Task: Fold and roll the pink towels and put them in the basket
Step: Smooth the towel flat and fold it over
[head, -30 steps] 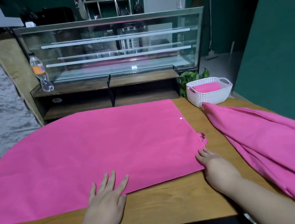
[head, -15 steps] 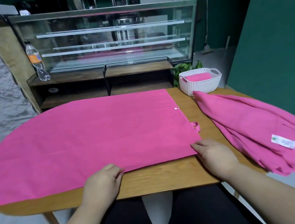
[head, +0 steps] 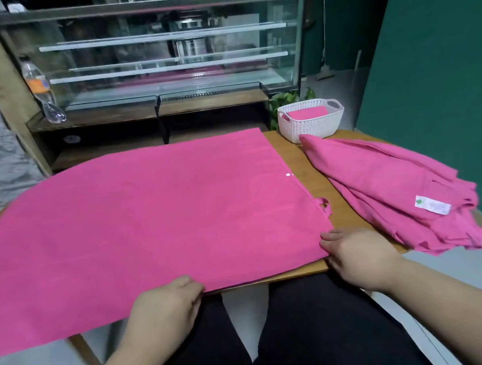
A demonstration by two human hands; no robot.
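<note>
A large pink towel (head: 148, 220) lies spread flat over most of the wooden table (head: 297, 158), its near edge hanging past the table's front. My left hand (head: 169, 304) pinches that near edge around its middle. My right hand (head: 359, 256) grips the towel's near right corner. A white woven basket (head: 311, 126) stands at the table's far right corner with one rolled pink towel (head: 307, 113) inside. A pile of more pink towels (head: 391, 192) lies on the right side of the table, a white label showing.
A glass display case (head: 159, 56) on a dark shelf unit stands right behind the table. A plastic bottle (head: 41, 91) sits on its left end. A green wall (head: 446, 69) runs along the right. My dark-clad legs are below the table's front edge.
My left hand went from flat on the towel to closed on its near edge. My right hand closed on the near right corner. The view pulled back and the towel's edge now overhangs the table.
</note>
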